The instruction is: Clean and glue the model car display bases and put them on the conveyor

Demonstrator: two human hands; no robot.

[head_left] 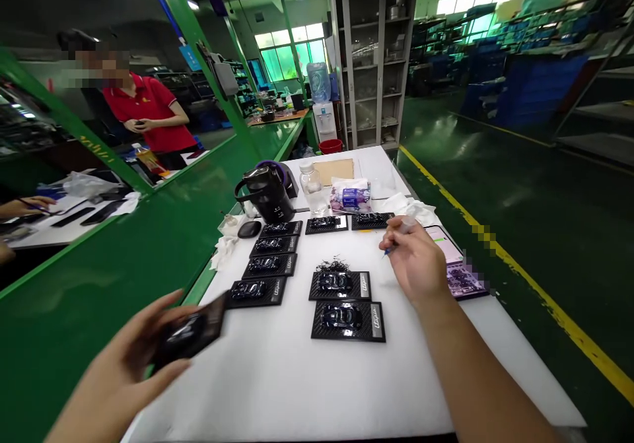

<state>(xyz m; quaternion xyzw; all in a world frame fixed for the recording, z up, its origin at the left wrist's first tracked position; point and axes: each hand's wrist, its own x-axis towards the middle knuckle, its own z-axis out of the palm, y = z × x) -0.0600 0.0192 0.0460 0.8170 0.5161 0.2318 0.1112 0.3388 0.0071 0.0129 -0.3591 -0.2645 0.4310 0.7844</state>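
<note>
Left hand (116, 370), near left of the surface (257, 377): grip holding a dark model car (185, 331), best steadied by base edges, gloss untouched; right hand (421, 268), right of centre, grip narrow round a slim tool (408, 224).

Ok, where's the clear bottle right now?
Head view: the clear bottle stands at the table's far end, left of centre, between the black jug on its left and the plastic pack on its right.
</note>
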